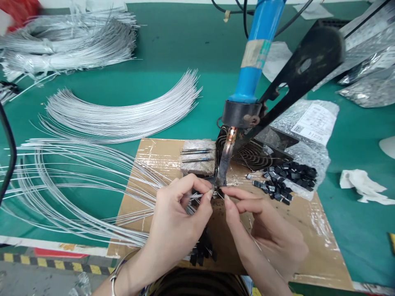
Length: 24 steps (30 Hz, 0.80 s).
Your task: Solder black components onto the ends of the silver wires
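Note:
My left hand [177,218] is closed in a pinch on thin silver wires [92,197] that fan out to the left. My right hand [262,228] pinches something small at the same spot, too tiny to make out. Both sets of fingertips meet just under the tip of a blue-handled soldering iron [257,57], which hangs tip-down in a black stand [296,78]. The hands work over a taped cardboard sheet [308,222].
Small black parts [285,179] lie in a heap on a plastic bag to the right. More curved wire bundles [123,111] and coils [68,41] cover the green table. A grey block with pins [197,158] sits behind my hands. A crumpled tissue [362,186] lies right.

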{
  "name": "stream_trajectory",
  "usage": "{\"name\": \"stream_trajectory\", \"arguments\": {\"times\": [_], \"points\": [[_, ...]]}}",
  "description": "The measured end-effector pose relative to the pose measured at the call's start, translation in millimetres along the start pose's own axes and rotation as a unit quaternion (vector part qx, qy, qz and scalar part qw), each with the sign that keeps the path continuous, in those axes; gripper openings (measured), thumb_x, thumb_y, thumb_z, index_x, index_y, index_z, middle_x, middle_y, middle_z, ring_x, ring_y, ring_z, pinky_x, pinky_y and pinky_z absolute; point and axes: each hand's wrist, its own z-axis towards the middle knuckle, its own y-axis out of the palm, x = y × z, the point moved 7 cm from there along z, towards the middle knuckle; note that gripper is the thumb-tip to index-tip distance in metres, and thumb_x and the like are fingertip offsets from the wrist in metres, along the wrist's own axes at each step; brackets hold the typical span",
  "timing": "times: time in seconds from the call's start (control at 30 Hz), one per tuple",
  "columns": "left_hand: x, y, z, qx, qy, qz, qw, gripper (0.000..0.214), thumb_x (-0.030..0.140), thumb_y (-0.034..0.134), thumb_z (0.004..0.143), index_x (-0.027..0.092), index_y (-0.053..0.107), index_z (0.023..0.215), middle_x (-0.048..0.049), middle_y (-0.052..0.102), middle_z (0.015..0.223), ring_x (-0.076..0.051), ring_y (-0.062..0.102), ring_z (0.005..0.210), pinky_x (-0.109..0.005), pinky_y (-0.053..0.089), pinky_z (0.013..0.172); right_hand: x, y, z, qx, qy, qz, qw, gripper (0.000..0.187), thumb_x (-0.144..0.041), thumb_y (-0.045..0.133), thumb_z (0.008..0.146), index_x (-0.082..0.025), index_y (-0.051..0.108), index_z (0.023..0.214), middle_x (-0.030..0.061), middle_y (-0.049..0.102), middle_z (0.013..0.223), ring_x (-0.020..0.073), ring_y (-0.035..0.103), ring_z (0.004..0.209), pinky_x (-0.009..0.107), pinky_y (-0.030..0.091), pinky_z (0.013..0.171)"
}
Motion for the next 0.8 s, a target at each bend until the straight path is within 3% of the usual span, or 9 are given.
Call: {"name": "stream_trajectory", "arguments": {"times": [0.27,0.47,0.8], "points": [[0.5,0.6,-1.3,0.003,0.009,0.010,1.000,0.015,0.014,0.064,0.090,0.021,0.067,0.077,-0.0017,0.077,0.087,-0.019,0.072,0.081,-0.031,0.050,0.071,1.3,-0.6,-2.7,-0.014,-0.014,0.000,1.000,0.023,-0.001,0.077,0.082,-0.022,0.070,0.084,0.0028,0.082,0.099,0.0199,0.080,0.091,0.028,0.061,0.083],[-0.8,1.3,-1.5,0.003,0.007,0.028,1.000,0.016,0.014,0.063,0.090,0.021,0.067,0.076,-0.0017,0.077,0.084,-0.018,0.067,0.075,-0.030,0.047,0.067,-3.2,-0.6,1.5,-0.006,-0.017,-0.020,1.000,0.021,-0.002,0.075,0.085,-0.021,0.069,0.081,0.0025,0.082,0.094,0.0172,0.080,0.087,0.025,0.061,0.079],[1.0,-1.2,-2.3,0.015,0.021,0.013,1.000,0.015,0.014,0.064,0.088,0.022,0.066,0.076,0.0012,0.077,0.083,-0.018,0.072,0.076,-0.031,0.050,0.070,-7.1,-0.3,2.5,-0.017,-0.056,-0.035,0.998,0.022,0.002,0.076,0.082,-0.019,0.070,0.082,0.0021,0.081,0.092,0.0144,0.080,0.089,0.019,0.060,0.081]]}}
